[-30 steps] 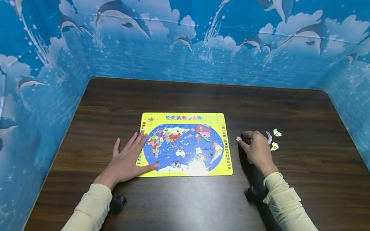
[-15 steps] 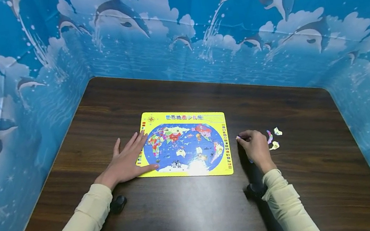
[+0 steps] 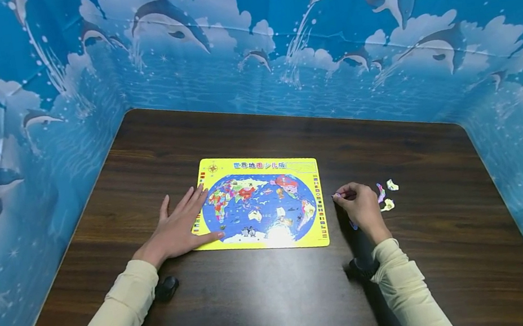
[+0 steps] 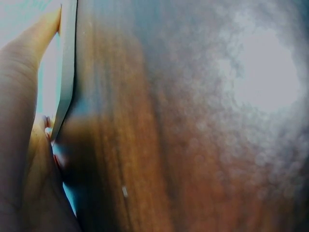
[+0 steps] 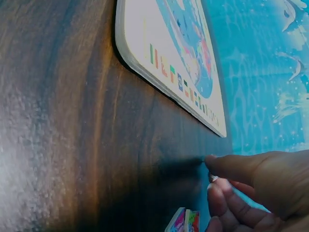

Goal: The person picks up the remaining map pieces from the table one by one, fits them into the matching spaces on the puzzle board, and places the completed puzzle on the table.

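Note:
A yellow-bordered world map puzzle board lies flat on the dark wooden table. Spread over its left edge, my left hand rests with fingers straight and thumb along the lower border. To the right of the board my right hand pinches a small puzzle piece between thumb and fingertips. In the right wrist view the right hand mostly hides that piece, close over the wood. A blue-edged piece lies partly hidden below the right hand. The left wrist view shows the left thumb at the board's edge.
Beyond the right hand lie a purple piece and two pale yellow ones. The table has rounded corners. Blue dolphin-print curtains surround its back and sides. Glare lies on the board's lower part.
The right fingertips have shifted slightly left and turned the pinched piece, so less of its face shows. The left hand and the board have stayed in place.

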`<state>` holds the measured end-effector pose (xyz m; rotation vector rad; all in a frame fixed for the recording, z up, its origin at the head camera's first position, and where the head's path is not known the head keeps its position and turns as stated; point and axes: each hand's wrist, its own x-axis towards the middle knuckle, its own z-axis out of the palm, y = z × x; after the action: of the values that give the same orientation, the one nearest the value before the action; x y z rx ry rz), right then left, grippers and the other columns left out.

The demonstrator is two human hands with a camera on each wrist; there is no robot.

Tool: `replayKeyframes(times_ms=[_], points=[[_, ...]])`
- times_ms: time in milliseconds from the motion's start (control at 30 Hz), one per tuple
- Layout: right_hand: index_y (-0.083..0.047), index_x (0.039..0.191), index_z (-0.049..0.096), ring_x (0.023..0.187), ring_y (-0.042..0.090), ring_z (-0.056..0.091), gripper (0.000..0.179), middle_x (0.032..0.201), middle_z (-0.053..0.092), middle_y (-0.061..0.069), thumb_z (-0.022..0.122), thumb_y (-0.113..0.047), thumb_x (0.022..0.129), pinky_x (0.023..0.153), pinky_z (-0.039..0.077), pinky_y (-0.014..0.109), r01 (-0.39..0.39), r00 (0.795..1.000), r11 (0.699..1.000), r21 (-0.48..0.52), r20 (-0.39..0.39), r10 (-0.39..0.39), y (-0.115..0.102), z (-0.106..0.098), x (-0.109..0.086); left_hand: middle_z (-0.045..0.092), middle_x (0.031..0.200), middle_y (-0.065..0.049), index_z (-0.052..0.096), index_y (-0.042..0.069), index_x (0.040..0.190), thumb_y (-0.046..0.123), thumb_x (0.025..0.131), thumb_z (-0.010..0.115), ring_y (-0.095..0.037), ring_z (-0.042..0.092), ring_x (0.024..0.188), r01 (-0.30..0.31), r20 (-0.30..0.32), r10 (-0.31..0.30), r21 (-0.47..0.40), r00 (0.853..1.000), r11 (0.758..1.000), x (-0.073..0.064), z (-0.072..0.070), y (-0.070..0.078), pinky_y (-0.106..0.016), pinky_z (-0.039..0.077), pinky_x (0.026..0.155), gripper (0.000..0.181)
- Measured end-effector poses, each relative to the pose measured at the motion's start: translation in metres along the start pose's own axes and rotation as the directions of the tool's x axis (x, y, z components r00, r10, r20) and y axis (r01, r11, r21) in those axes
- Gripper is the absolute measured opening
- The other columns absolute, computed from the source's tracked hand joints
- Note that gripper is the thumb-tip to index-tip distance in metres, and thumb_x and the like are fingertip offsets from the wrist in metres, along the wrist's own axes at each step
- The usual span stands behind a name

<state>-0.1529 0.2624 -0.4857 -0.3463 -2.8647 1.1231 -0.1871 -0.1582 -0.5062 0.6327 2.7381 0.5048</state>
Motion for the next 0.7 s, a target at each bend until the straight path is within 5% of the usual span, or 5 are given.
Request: replayKeyframes(times_ms=[267,433,700], points=[[-0.006,0.095,0.074,0.068,0.023,0.064,0.013,0.084,0.071,0.008,0.076,-0.015,0.085,0.055,0.05,0.024,0.005,0.999,0.985,0.174,0.052,-0.014,-0.025,0.011,-0.008,0.003,0.163,0.002,0.008,0.023,0.157,0.08,0.077,0.053,-0.024,-0.002,0.149,-0.008,-0.005,0.008,-0.011,1.0,1.0,-0.001,-0.002,-0.002,-0.064,-0.016,0.108,0.108],[-0.007,0.092,0.077,0.071,0.018,0.062,0.014,0.085,0.073,0.006,0.078,-0.017,0.083,0.06,0.049,0.025,0.021,0.993,0.989,0.144,0.109,-0.037,-0.03,0.026,-0.01,0.003,0.163,0.002,0.009,0.023,0.157,0.082,0.076,0.051,-0.023,-0.002,0.149,-0.013,-0.003,0.013,-0.013,1.0,1.0,-0.001,0.002,-0.001,-0.064,-0.015,0.108,0.109],[-0.008,0.092,0.077,0.071,0.017,0.061,0.014,0.083,0.072,0.004,0.077,-0.02,0.085,0.063,0.049,0.03,0.054,0.995,0.996,0.075,0.076,-0.06,-0.035,0.034,-0.012,0.002,0.163,0.002,0.008,0.023,0.157,0.083,0.075,0.05,-0.023,-0.003,0.149,-0.005,-0.001,0.005,-0.008,1.0,1.0,0.001,0.002,-0.001,-0.064,-0.016,0.108,0.11]])
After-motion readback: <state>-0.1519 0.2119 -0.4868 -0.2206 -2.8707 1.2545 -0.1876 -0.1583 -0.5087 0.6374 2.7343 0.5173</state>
